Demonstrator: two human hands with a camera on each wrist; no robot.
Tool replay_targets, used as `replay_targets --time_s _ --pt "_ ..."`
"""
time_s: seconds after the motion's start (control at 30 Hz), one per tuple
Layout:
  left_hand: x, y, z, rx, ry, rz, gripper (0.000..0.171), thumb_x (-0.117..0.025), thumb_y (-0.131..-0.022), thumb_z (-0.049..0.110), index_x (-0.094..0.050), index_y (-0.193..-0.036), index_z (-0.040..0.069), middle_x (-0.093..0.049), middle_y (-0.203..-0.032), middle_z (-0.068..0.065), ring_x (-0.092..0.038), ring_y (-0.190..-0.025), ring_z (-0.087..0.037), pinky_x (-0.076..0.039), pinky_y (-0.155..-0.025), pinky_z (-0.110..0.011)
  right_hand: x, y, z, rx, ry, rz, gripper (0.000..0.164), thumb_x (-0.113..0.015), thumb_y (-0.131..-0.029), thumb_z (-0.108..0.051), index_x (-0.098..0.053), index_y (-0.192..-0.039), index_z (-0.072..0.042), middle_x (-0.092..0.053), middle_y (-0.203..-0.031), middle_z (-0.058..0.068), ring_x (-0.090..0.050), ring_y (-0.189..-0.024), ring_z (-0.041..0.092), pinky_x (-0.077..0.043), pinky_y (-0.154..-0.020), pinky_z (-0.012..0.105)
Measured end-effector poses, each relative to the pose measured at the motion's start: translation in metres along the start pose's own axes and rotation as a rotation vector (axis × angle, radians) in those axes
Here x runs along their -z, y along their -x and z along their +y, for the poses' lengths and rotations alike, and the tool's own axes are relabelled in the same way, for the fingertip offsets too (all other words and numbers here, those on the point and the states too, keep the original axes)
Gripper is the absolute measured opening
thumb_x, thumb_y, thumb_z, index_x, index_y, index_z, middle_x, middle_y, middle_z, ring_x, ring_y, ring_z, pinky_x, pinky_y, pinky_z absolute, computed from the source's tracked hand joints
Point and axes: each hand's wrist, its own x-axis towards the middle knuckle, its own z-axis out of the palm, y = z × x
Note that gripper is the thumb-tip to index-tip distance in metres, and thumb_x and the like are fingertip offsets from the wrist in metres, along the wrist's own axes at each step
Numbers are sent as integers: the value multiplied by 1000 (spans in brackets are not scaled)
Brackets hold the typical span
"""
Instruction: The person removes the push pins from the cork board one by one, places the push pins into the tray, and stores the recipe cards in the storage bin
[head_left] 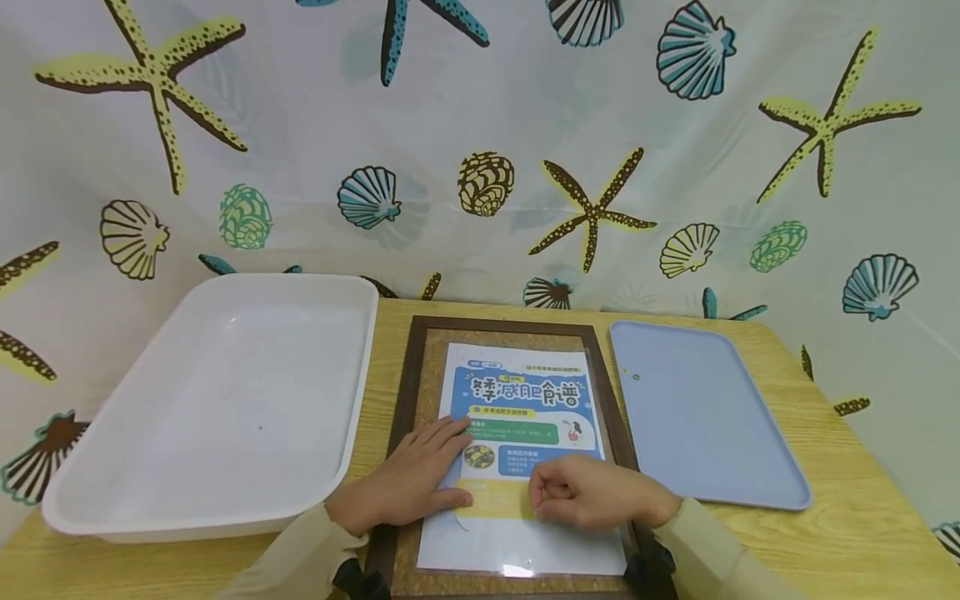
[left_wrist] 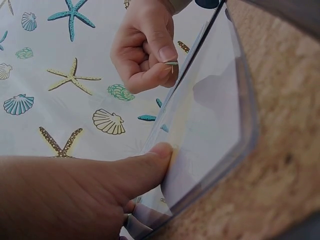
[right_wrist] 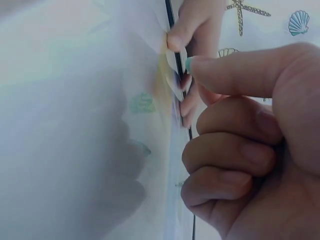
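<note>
A printed poster in a clear plastic sleeve lies on a brown-framed cork board. My left hand rests on the left part of the poster, fingers extended and thumb spread. The left wrist view shows that thumb on the sleeve's surface. Over the lower middle of the poster, my right hand has its fingers curled. Between thumb and forefinger it pinches a small green thumbtack, its thin point showing in the left wrist view. The tack's green edge also shows at the thumb tip in the right wrist view.
A large white tub stands on the wooden table left of the board. On the right lies a shallow blue tray with a couple of tiny items near its left edge. A curtain printed with shells and starfish hangs behind.
</note>
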Motion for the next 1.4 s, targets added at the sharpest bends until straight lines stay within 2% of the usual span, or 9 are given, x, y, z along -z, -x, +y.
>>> replay_targets --time_s 0.27,0.53,0.8,1.13,1.4 --pt "1 -1 1 2 -2 -7 69 -64 -92 39 -41 -142 -2 -29 -155 -19 -23 -144 -40 -22 -112 -60 14 7 7 -57 -54 60 5 -60 -93 -8 -62 -90 -11 -32 -55 -12 -28 -47 -1 -32 -53 16" --pt "0 -1 0 -2 -3 1 70 -64 -92 40 -40 -142 -2 -29 -155 -18 -22 -144 -40 -21 -112 -60 34 19 23 -61 10 179 5 -58 -95 -8 -62 -93 -4 -26 -56 -13 -21 -49 0 -38 -63 20" --pt "1 1 0 11 0 -8 69 -64 -92 39 -40 -143 -2 -28 -155 -18 -21 -145 -39 -21 -113 -60 49 31 40 -128 -6 320 8 -58 -96 -9 -60 -92 -3 -33 -60 -8 -31 -51 2 -34 -54 22" --pt "1 3 0 1 -6 -13 69 -63 -92 40 -40 -142 -1 -29 -155 -18 -22 -144 -40 -22 -112 -60 51 35 58 -170 10 357 4 -59 -94 -4 -60 -91 -1 -39 -64 -6 -36 -55 2 -34 -55 20" --pt "2 3 0 -5 -2 -7 69 -64 -92 39 -41 -142 -2 -29 -155 -19 -22 -144 -40 -22 -111 -61 62 37 64 -200 60 428 5 -59 -94 -5 -61 -91 -2 -37 -61 -7 -33 -53 2 -32 -54 20"
